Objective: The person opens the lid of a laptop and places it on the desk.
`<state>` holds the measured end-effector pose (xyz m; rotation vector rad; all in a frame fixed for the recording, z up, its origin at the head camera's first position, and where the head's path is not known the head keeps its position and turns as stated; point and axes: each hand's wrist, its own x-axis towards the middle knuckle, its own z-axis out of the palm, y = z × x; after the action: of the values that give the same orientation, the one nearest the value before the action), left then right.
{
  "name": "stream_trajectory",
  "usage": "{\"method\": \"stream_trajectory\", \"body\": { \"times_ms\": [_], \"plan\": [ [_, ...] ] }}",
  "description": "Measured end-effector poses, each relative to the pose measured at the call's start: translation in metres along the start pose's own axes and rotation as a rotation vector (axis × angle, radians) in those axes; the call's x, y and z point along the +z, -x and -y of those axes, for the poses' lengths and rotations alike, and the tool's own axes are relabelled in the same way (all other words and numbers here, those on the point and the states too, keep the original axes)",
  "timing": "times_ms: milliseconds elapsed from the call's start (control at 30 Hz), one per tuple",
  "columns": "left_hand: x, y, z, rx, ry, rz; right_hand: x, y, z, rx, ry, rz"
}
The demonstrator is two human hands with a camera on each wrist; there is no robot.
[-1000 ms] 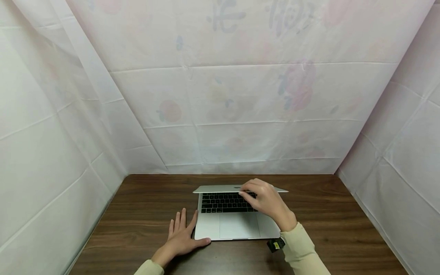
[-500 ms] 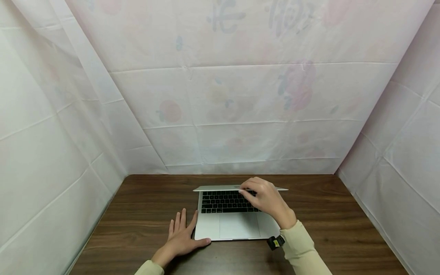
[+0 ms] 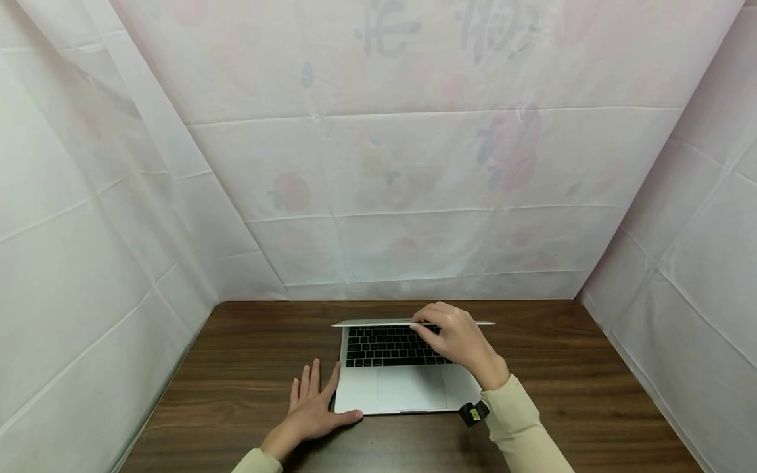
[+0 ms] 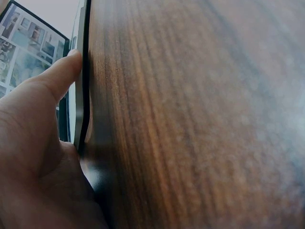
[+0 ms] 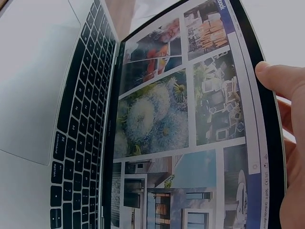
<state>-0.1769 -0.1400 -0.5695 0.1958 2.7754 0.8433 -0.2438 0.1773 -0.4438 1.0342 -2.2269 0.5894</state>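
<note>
Right-hand fingers (image 3: pixel 434 315) are pinching the lid (image 5: pixel 190 109) edge | lid's tipping further back below them, so laptop (image 3: pixel 411 387) is opening wider | left hand (image 3: pixel 311 414) resting spread, left of them

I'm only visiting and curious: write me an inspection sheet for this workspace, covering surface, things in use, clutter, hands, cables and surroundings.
Surface: dark wood-grain table.
Job's things: silver laptop, lid raised, screen lit.
Clutter: nothing seen.
Hands: left hand spread at the laptop's near left corner; right hand pinching the lid's upper edge.
Cables: nothing seen.
Surroundings: pale creased sheets with faint prints, left, right and behind the table.
</note>
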Motion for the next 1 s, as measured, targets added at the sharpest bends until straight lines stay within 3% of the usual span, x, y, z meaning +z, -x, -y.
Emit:
{"method": "stream_trajectory", "body": {
  "times_ms": [1000],
  "plan": [
    [0.0036,-0.0044,0.0035,0.007,-0.001,-0.031,-0.0020,-0.0093,-0.0057,0.017,-0.045,0.026]
  ]
}}
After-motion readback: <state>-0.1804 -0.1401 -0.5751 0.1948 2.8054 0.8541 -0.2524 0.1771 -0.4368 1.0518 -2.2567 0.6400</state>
